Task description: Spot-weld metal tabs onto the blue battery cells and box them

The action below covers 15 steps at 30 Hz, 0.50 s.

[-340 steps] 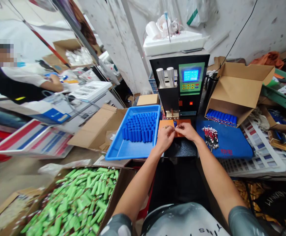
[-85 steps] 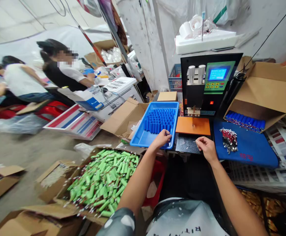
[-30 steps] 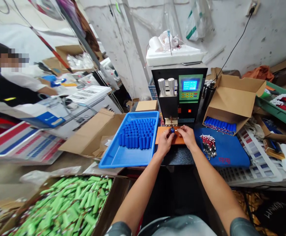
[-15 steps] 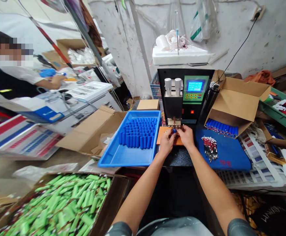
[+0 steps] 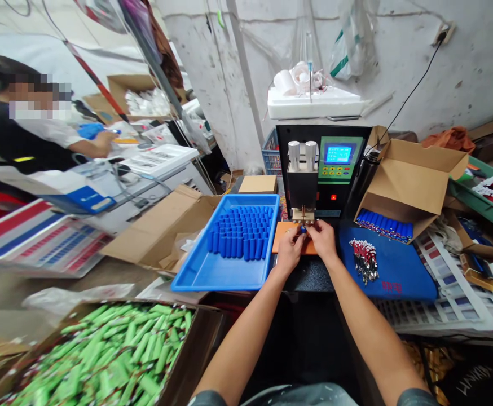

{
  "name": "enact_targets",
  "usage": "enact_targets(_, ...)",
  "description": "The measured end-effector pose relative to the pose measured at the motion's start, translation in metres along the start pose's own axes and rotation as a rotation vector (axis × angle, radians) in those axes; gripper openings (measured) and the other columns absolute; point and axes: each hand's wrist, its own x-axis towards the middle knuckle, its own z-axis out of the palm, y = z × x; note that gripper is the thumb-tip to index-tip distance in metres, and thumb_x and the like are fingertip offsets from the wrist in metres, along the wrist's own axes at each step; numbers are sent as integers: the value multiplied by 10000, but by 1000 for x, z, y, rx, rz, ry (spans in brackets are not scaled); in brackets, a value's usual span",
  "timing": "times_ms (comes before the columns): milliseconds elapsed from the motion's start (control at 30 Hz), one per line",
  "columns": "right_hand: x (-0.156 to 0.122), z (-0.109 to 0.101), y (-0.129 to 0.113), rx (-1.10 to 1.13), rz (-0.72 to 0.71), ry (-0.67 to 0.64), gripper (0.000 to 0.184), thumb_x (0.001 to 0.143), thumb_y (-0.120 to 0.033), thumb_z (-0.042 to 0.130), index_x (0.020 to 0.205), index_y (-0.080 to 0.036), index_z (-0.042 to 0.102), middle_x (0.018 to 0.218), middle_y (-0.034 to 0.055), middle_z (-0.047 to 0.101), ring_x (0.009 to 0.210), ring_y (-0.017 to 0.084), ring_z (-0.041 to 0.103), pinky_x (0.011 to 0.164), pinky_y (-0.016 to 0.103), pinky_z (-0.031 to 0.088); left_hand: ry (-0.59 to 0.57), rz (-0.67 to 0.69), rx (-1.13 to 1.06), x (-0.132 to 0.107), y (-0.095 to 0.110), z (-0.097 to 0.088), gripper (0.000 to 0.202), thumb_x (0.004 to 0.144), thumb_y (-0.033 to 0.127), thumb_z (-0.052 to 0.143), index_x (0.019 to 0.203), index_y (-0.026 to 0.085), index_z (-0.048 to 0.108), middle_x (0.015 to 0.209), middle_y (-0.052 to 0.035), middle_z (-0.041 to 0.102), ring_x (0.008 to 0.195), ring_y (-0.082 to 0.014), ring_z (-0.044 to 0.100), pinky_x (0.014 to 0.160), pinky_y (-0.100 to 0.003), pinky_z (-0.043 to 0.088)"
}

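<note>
My left hand (image 5: 289, 249) is closed around a blue battery cell (image 5: 303, 229), whose end shows between the fingers. It holds the cell just below the electrode tips of a black spot welder (image 5: 301, 189), above an orange board (image 5: 281, 232). My right hand (image 5: 323, 241) is pinched close by the same cell; whatever lies in its fingertips is too small to make out. On the left, a blue tray (image 5: 216, 282) holds rows of upright blue cells (image 5: 238, 234). A bundle of red and black wire leads (image 5: 364, 260) with white connectors lies on a blue mat (image 5: 411, 276).
An open cardboard box (image 5: 407, 175) at the right contains blue cells with leads. In the lower left, a large box holds green battery packs (image 5: 102, 355). A green crate (image 5: 492, 197) stands far right. A co-worker (image 5: 22, 124) sits at a bench on the left.
The camera view has shifted slightly, so everything sits a little lower and further right. Both hands stay at the welder's tips with the blue battery cell.
</note>
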Motion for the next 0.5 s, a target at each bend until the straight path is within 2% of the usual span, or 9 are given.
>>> enact_targets(233, -1, 0, -3, 23, -19, -20, 203, 768, -404, 645, 760, -201, 650, 773, 35, 701, 717, 212, 631, 640, 291, 488, -5, -16, 17, 0, 1, -1, 228, 893, 246, 534, 1047, 164, 681, 924, -74, 691, 898, -205, 640, 829, -319, 507)
enact_targets(400, -4, -1, -5, -17, -26, -11, 209, 778, -410, 642, 762, -202, 660, 771, 35, 707, 723, 218, 638, 637, 290, 469, -9, -17, 2, -1, 7, -2, 249, 892, 215, 527, 1089, 169, 672, 974, -76, 691, 903, -205, 639, 842, -332, 515)
enact_targets(500, -2, -1, -7, -34, -26, -4, 215, 781, -411, 641, 777, -198, 672, 782, 43, 713, 735, 225, 647, 658, 300, 477, -26, -25, -26, 0, 6, -1, 245, 898, 210, 527, 1086, 160, 675, 928, -73, 684, 874, -214, 639, 838, -352, 525)
